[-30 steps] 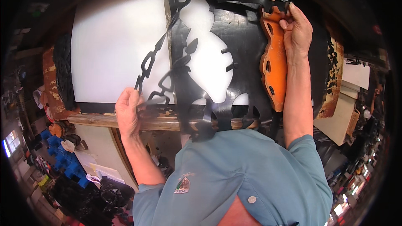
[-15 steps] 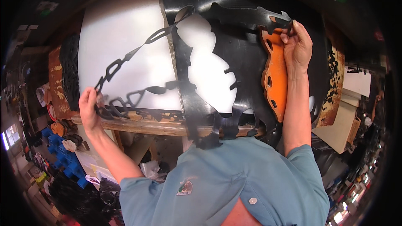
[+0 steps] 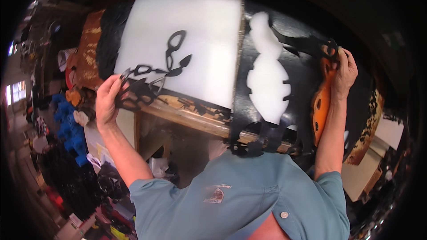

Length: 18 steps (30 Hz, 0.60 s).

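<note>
My left hand [image 3: 108, 100] pinches a black strip of cut-out scrap [image 3: 142, 69], whose looped links dangle and curl over the white board. My right hand [image 3: 345, 73] closes on the end of another black scrap strip [image 3: 307, 44], which runs left over the black sheet. Under and beside that hand lies an orange cutting die [image 3: 321, 106], long and wavy-edged with oval holes; my wrist and forearm hide part of it. White shows through a large cut-out opening in the black sheet [image 3: 242, 106], whose ragged lower end hangs over the table's near edge.
A white board [image 3: 187, 13] covers the left of the worktable, with a wooden front rail [image 3: 191, 115]. Dark scraps are heaped at its far left [image 3: 111, 35]. Blue crates [image 3: 66, 124] stand on the lower left, and pale boards [image 3: 378, 146] lean at the right.
The strip in my left hand, earlier stretched across to the black sheet, has come away and now hangs bunched over the white board. The whole view has turned and shifted.
</note>
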Motion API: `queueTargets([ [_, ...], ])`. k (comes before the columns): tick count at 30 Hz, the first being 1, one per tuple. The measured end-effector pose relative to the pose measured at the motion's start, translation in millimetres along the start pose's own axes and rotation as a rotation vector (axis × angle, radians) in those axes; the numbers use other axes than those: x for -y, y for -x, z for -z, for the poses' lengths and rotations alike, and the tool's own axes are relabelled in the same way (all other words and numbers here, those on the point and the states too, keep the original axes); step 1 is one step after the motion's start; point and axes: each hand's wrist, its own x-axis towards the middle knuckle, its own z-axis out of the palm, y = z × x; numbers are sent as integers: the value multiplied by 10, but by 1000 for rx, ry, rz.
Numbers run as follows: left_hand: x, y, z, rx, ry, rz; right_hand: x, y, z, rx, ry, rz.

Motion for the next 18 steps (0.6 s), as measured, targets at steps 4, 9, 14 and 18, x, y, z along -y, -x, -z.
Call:
queueTargets([
  [4,-453,49,-419,83,88,-62,-25,19,-25,30,30,-16],
  [9,-726,128,-903,170,250,-87,-90,-21,58,58,45,25],
  [14,-723,71,-1141,251,337,-29,-133,-18,89,63,65,22],
  [18,-681,-46,-1249,66,194,-9,-110,-12,75,67,79,17],
])
